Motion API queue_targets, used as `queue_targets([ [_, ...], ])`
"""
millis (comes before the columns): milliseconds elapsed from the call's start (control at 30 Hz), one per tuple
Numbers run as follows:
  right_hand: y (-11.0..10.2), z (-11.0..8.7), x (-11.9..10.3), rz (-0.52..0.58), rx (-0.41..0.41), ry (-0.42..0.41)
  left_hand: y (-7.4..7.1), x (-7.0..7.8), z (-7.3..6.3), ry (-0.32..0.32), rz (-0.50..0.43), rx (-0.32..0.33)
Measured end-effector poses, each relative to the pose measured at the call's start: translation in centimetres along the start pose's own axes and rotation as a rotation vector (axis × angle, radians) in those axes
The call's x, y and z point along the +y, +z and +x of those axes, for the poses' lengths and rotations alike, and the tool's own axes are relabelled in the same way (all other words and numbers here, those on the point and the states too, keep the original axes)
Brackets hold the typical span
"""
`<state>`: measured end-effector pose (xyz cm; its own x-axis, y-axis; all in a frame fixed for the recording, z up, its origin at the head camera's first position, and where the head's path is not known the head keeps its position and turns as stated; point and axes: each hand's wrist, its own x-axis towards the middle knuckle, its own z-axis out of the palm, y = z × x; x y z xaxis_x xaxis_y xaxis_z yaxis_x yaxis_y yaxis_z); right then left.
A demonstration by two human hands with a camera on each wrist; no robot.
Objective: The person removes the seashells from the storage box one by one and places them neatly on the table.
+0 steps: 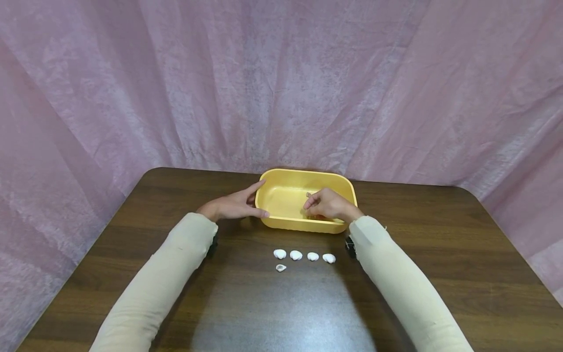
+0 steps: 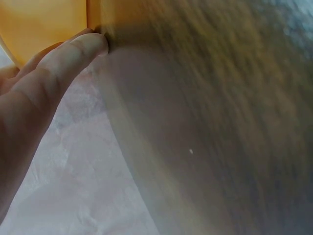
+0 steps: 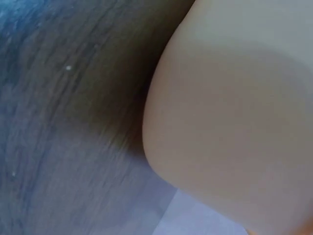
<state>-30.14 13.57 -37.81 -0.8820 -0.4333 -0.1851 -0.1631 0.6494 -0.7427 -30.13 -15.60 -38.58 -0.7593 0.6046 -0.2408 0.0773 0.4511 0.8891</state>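
Note:
A yellow plastic tub (image 1: 303,225) stands at the far side of the table. My left hand (image 1: 237,203) rests against its left end, thumb toward the front and index finger along the back, both nearly straight. In the left wrist view, the thumb (image 2: 73,54) touches the tub's wall (image 2: 44,19). Inside the tub, on its right side, my right hand (image 1: 327,203) reaches down with bent fingers. Whether they hold anything cannot be made out; a small beige piece (image 1: 309,194) shows by the fingertips. The right wrist view shows mostly the tub's outer wall (image 3: 225,127).
In front of the tub, several white ribbed seashells form a row, from a left shell (image 1: 279,253) to a right shell (image 1: 329,258). Another shell (image 1: 280,268) lies hollow side up below the left one. A pink curtain (image 1: 299,88) hangs behind the dark wooden table (image 1: 440,234).

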Motion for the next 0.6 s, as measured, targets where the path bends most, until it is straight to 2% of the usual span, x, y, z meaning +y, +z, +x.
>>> queue_targets([
  [300, -0.2, -0.7, 0.1, 0.048, 0.018, 0.024, -0.1, 0.1, -0.1, -0.004, 0.018, 0.003],
  [600, -0.5, -1.5, 0.1, 0.148, 0.051, -0.012, -0.2, 0.0, -0.1, 0.002, 0.008, -0.003],
])
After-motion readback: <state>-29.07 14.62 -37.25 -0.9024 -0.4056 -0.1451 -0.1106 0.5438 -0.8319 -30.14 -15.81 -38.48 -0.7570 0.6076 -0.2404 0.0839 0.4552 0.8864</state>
